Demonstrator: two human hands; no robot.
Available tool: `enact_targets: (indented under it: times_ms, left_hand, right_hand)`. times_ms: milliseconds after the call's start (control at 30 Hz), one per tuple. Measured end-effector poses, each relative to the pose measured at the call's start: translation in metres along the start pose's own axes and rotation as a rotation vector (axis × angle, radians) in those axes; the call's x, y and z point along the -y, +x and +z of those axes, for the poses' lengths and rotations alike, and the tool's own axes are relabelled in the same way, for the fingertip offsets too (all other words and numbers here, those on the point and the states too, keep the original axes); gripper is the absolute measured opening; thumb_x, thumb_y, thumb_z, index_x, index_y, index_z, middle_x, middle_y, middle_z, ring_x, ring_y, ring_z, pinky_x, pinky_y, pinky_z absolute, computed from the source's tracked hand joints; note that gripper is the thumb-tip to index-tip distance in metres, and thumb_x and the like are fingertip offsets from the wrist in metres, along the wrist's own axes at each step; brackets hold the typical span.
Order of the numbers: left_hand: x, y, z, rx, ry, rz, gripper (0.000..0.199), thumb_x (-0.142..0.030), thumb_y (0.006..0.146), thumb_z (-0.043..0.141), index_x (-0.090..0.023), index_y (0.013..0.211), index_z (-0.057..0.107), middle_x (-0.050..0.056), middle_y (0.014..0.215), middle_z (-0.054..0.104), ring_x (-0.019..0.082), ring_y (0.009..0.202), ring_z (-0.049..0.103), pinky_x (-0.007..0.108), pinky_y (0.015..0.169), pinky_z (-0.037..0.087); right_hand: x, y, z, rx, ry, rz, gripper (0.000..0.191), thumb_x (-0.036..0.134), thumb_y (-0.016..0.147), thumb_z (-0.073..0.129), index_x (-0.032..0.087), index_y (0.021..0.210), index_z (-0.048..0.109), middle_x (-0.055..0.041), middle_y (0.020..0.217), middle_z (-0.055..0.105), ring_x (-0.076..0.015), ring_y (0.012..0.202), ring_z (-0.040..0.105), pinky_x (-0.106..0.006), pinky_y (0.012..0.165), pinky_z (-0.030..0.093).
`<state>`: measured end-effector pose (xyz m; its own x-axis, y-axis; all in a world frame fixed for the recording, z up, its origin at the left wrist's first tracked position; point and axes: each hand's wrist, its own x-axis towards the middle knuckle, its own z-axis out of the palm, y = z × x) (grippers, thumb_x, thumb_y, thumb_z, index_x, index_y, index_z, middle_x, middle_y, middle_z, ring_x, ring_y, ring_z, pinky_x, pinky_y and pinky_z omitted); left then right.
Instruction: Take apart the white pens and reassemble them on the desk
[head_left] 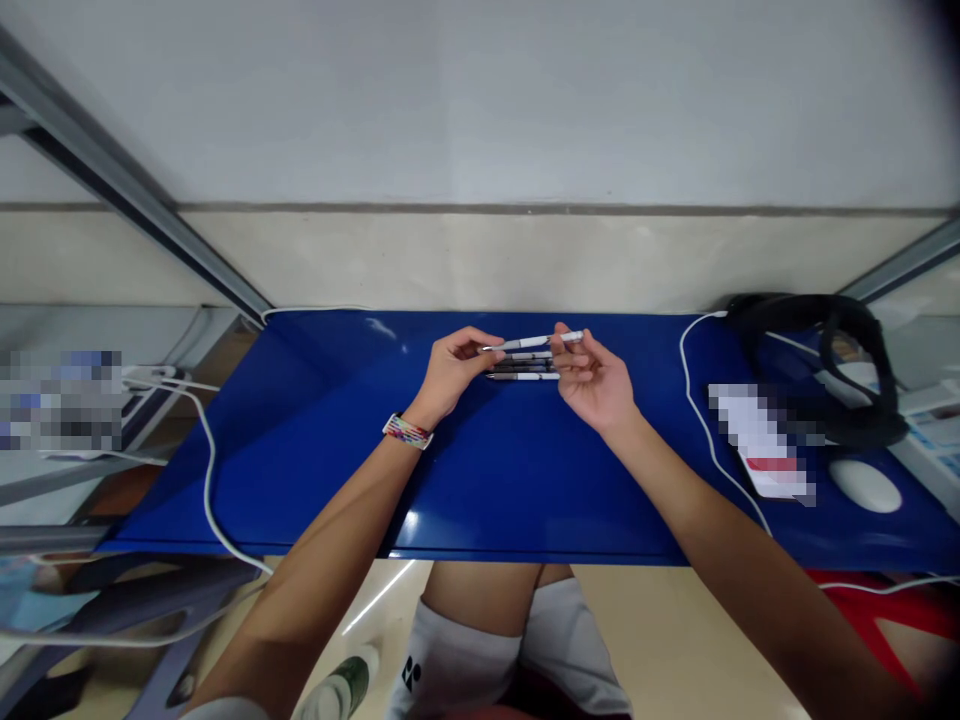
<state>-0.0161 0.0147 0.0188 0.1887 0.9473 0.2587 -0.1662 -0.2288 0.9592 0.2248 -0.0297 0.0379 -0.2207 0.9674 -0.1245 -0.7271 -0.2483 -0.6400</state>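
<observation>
A white pen (526, 342) is held nearly level between my two hands above the blue table (337, 440). My left hand (457, 368) pinches its tip end with thumb and fingers. The other end is gripped by my right hand (596, 380), fingers curled around it. Just below the held pen, several more pens (523, 376) lie side by side on the table, in white with dark parts. My right fingers cover their right ends, and I cannot tell whether they touch them. A multicoloured woven band (408, 430) is around my left wrist.
To the right are a black headband-like object (825, 370), a blurred-out flat white item (761, 440), a white computer mouse (866, 486) and a white cable (697, 400). Another white cable (210, 470) crosses the left edge. A wall (450, 260) stands behind the table.
</observation>
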Motion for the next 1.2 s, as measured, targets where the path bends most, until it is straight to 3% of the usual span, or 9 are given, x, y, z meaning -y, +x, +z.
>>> enact_targets:
  times_ms: [300, 600, 767, 900, 1067, 1200]
  left_hand:
    - [-0.002, -0.001, 0.001, 0.015, -0.029, -0.011, 0.032, -0.034, 0.078, 0.097, -0.023, 0.105, 0.083, 0.001, 0.086, 0.076, 0.013, 0.073, 0.068, 0.029, 0.072, 0.058]
    - [-0.005, -0.002, 0.004, 0.002, -0.061, -0.036, 0.028, -0.034, 0.076, 0.099, -0.022, 0.097, 0.083, -0.001, 0.077, 0.074, 0.012, 0.069, 0.067, 0.028, 0.072, 0.056]
    - [-0.002, 0.0, 0.001, -0.019, -0.049, -0.028, 0.029, -0.037, 0.077, 0.098, -0.022, 0.096, 0.083, 0.0, 0.077, 0.074, 0.013, 0.07, 0.067, 0.029, 0.072, 0.056]
    - [-0.001, 0.0, 0.001, -0.018, -0.049, -0.032, 0.029, -0.037, 0.076, 0.099, -0.022, 0.096, 0.084, 0.0, 0.08, 0.076, 0.013, 0.072, 0.068, 0.029, 0.073, 0.057]
    - [0.0, 0.0, 0.002, -0.024, -0.032, -0.032, 0.03, -0.036, 0.075, 0.099, -0.022, 0.096, 0.084, 0.002, 0.085, 0.079, 0.014, 0.075, 0.07, 0.029, 0.074, 0.058]
    - [0.001, 0.001, 0.0, -0.062, 0.016, -0.005, 0.027, -0.037, 0.078, 0.097, -0.023, 0.097, 0.085, 0.001, 0.078, 0.076, 0.015, 0.071, 0.069, 0.031, 0.073, 0.057]
  right_hand:
    - [0.003, -0.003, 0.003, -0.018, 0.096, 0.016, 0.038, 0.039, 0.109, 0.05, 0.019, 0.123, 0.08, -0.0065, 0.108, 0.086, -0.0087, 0.064, 0.063, -0.014, 0.052, 0.056]
    - [-0.003, 0.003, -0.007, -0.027, 0.126, 0.005, 0.025, 0.031, 0.102, 0.061, 0.019, 0.117, 0.076, -0.0069, 0.102, 0.084, -0.0103, 0.066, 0.068, -0.018, 0.06, 0.063]
    - [-0.003, 0.003, -0.005, -0.025, 0.177, 0.015, 0.032, 0.031, 0.1, 0.064, 0.019, 0.128, 0.073, -0.0059, 0.105, 0.085, -0.0099, 0.067, 0.07, -0.018, 0.062, 0.064]
    - [-0.003, 0.004, -0.006, -0.059, 0.185, 0.03, 0.031, 0.028, 0.099, 0.064, 0.018, 0.126, 0.074, -0.0058, 0.1, 0.085, -0.0097, 0.065, 0.07, -0.017, 0.062, 0.064]
    - [-0.005, 0.004, -0.003, -0.111, 0.171, -0.009, 0.04, 0.038, 0.1, 0.062, 0.017, 0.131, 0.074, -0.0074, 0.103, 0.086, -0.0111, 0.069, 0.075, -0.018, 0.066, 0.066]
    - [-0.007, 0.006, -0.002, -0.126, 0.171, -0.008, 0.034, 0.03, 0.099, 0.063, 0.016, 0.127, 0.075, -0.0075, 0.101, 0.087, -0.0115, 0.068, 0.077, -0.019, 0.067, 0.068]
